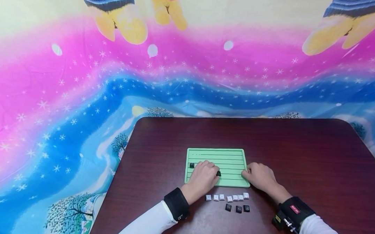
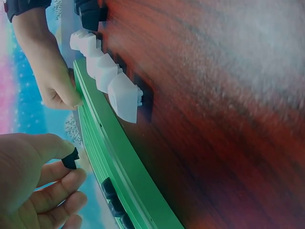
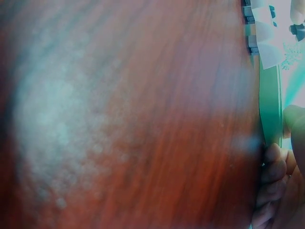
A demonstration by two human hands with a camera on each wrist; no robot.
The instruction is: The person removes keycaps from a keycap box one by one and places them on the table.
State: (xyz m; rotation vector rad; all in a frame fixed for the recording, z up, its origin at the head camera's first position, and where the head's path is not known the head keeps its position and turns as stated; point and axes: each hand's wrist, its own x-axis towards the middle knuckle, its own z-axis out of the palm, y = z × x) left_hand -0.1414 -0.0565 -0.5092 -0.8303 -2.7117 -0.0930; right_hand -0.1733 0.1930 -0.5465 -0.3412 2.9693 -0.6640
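Between thumb and index finger, my left hand [image 1: 203,175] pinches a black keycap [image 2: 70,159] just above the green ridged tray [image 1: 215,154]; its other fingers are loosely curled. My right hand [image 1: 261,176] grips the tray's right edge, thumb at the rim and the other fingers curled against the side in the right wrist view. One black keycap [image 1: 192,165] sits in the tray near its left side. From the left wrist, several black keycaps [image 2: 115,206] show in the tray, partly hidden by its wall; the left hand covers some of that area in the head view.
In front of the tray, several white keycaps [image 1: 229,199] lie in a loose row on the dark wooden table [image 1: 280,142]. Nearer to me are three black keycaps [image 1: 238,209]. A printed cloth [image 1: 189,68] hangs behind the table's far edge.
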